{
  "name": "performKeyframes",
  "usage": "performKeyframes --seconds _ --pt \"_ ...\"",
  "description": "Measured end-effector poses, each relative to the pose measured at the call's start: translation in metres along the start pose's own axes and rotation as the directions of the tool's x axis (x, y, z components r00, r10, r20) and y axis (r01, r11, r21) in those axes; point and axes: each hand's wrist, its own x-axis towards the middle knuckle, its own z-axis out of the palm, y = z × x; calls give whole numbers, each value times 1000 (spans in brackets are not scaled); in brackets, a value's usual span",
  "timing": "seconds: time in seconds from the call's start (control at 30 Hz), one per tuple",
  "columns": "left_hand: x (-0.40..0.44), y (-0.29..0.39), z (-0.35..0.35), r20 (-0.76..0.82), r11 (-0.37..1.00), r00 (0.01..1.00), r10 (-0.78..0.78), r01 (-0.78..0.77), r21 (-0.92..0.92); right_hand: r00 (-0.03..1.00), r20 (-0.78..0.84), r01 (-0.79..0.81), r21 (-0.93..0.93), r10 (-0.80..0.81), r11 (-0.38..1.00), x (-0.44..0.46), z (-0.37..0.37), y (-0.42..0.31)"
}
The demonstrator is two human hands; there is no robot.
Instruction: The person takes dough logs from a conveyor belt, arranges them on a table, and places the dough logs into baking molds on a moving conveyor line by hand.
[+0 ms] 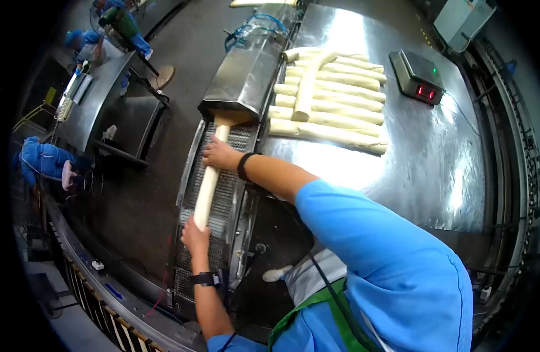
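Observation:
A long pale dough log (206, 190) lies lengthwise on a metal mesh conveyor belt (186, 258). Its far end reaches the mouth of a steel machine hood (238, 76). My left hand (195, 236), with a black watch on the wrist, is closed around the log's near end. Farther up, near the hood, my right hand (221, 155) grips the same log from the right side, fingers curled over it. To the right, several similar dough logs (328, 132) lie side by side on a steel table (422, 158), and one more log (308, 88) rests across them.
A digital scale (419, 77) with a red display stands on the table's right part. Blue hoses (255, 29) lie on top of the hood. At the far left, people in blue work near another steel table (97, 111). A curved rail (111, 281) runs along the lower left.

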Motion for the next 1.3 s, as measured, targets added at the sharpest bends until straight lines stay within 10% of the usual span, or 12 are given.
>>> performKeyframes --seconds 0.2,0.33,0.43,0.6,1.0,1.3 --pt "-3 -8 -54 78 992 992 100 -106 75 949 216 146 345 -230 927 -39 -86 5" --pt "6 50 -91 155 909 898 411 -391 -143 920 375 -188 677 -113 712 -146 -162 37" --pt "20 123 -74 93 768 772 629 -598 -227 837 539 -447 568 98 691 -229 -175 76" --pt "39 234 9 -228 810 781 582 -581 78 716 151 -696 225 682 681 -336 -177 116" --pt "2 274 14 74 749 749 658 -644 -155 656 122 -729 -156 745 667 -371 -164 73" --pt "-9 206 21 202 819 796 571 -535 -207 704 247 -707 152 666 691 -278 -154 70"
